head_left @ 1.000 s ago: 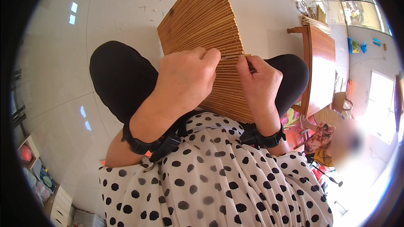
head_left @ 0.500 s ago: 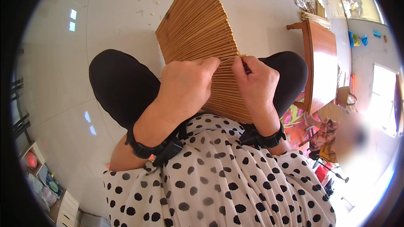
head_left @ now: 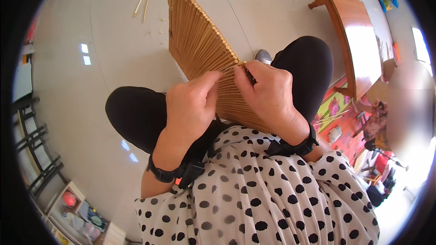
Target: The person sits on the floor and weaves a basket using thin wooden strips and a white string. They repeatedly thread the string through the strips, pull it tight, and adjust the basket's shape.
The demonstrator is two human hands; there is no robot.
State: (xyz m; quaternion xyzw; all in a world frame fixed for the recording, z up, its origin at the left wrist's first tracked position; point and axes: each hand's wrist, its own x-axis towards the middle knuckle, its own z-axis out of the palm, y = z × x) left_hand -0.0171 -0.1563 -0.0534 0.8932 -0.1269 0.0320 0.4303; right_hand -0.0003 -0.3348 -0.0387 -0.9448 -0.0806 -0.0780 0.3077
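A mat of thin brown bamboo-like sticks point(head_left: 193, 29), bound side by side, stands tilted up from my lap between my knees. At its right edge my right hand point(head_left: 270, 90) is closed, thumb and forefinger pinching the stick ends. My left hand point(head_left: 188, 104) lies over the mat's near part, its thumb and forefinger pinched together. A faint, thin strand seems to run from the left fingertips toward the right ones; it is too fine to make out well. The palms of both hands are hidden, and so is part of the mat under them.
Loose thin sticks point(head_left: 144, 0) lie on the tiled floor beyond the mat. A wooden table point(head_left: 356, 41) stands at right, with a colourful floor mat point(head_left: 336, 104) beside it. Another person point(head_left: 377, 122) sits at far right. Black metal frames point(head_left: 36, 145) stand at left.
The view has shifted. The mat has turned to a steeper angle and its top has swung left. My left hand has drawn a little away from the right one.
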